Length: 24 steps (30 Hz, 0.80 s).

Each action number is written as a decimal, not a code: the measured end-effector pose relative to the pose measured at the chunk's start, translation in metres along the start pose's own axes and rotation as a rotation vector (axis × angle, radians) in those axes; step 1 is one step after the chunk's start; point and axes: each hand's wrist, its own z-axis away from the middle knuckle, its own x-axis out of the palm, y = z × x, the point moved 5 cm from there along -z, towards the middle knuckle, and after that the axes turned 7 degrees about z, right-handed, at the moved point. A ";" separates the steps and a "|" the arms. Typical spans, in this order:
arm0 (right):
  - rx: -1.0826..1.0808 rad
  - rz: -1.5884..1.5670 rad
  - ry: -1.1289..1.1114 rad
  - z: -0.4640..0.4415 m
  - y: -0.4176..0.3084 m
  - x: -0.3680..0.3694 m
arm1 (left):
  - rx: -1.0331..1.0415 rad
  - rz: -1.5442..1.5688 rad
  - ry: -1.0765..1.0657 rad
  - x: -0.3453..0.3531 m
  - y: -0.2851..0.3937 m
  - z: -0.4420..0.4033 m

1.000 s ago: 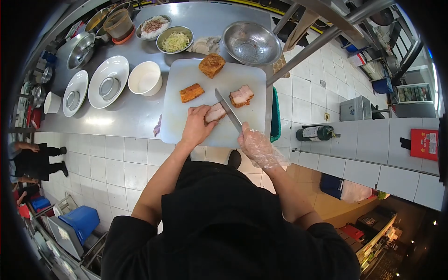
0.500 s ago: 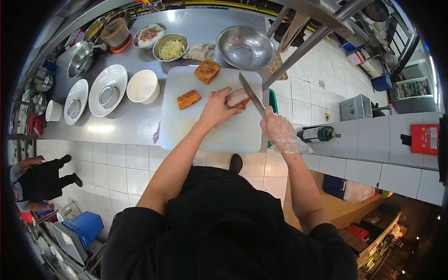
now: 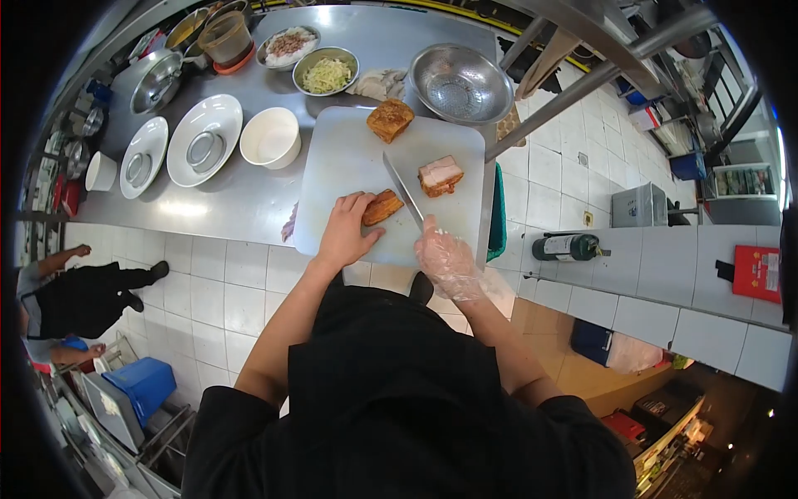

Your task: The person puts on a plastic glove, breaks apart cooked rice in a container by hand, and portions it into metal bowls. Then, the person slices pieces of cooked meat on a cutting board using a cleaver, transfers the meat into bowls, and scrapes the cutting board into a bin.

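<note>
On the white cutting board lie pieces of browned, crisp-skinned meat that looks like pork belly. My left hand, bare, has its fingers against the left end of a narrow meat strip near the board's front. In my right hand, which wears a clear plastic glove, is a kitchen knife. Its blade points away from me, just right of the strip; whether it touches the meat I cannot tell. A cut meat piece with its pale inside showing rests to the right. Farther back sits a larger browned block.
Behind the board stand a metal bowl, a bowl of shredded vegetable and a bowl of rice with topping. Left are a white bowl and oval plates. A co-worker is at far left.
My left hand has left the pale-sided piece and moved left to the narrow strip, which now lies closer to me. The knife has moved left, beside that strip. The view has shifted slightly.
</note>
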 end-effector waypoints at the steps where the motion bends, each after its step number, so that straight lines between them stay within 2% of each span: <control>1: -0.013 0.008 -0.004 -0.007 -0.002 -0.004 | -0.013 0.025 0.021 -0.001 -0.002 0.006; 4: -0.046 0.065 0.064 -0.011 -0.021 -0.033 | -0.018 0.122 0.038 -0.010 -0.008 0.010; 6: -0.010 -0.029 0.320 -0.009 -0.042 -0.065 | 0.024 0.119 0.030 -0.011 -0.020 0.010; 10: -0.074 -0.107 0.311 -0.029 -0.041 -0.004 | 0.112 0.104 -0.019 -0.012 -0.023 0.008; 12: -0.028 0.090 0.016 -0.049 -0.036 0.025 | 0.110 0.103 -0.031 -0.016 -0.019 0.005; 15: -0.021 0.003 0.091 -0.039 -0.063 -0.039 | 0.120 0.106 -0.051 -0.017 -0.023 0.009; 16: -0.025 0.005 0.084 -0.036 -0.069 -0.041 | 0.145 0.109 -0.037 -0.018 -0.025 0.008; 18: 0.057 0.005 0.220 -0.026 -0.076 -0.046 | 0.140 0.119 -0.049 -0.015 -0.029 0.009; 19: 0.058 0.007 0.217 -0.029 -0.071 -0.026 | 0.147 0.123 -0.063 -0.015 -0.030 0.009; 20: 0.017 -0.030 0.072 -0.036 -0.062 0.015 | 0.148 0.126 -0.066 -0.015 -0.028 0.010; 21: -0.024 -0.067 -0.071 -0.042 -0.069 0.020 | 0.157 0.120 -0.075 -0.015 -0.026 0.009; 24: 0.013 -0.066 -0.105 -0.045 -0.071 -0.009 | 0.163 0.112 -0.070 -0.017 -0.026 0.011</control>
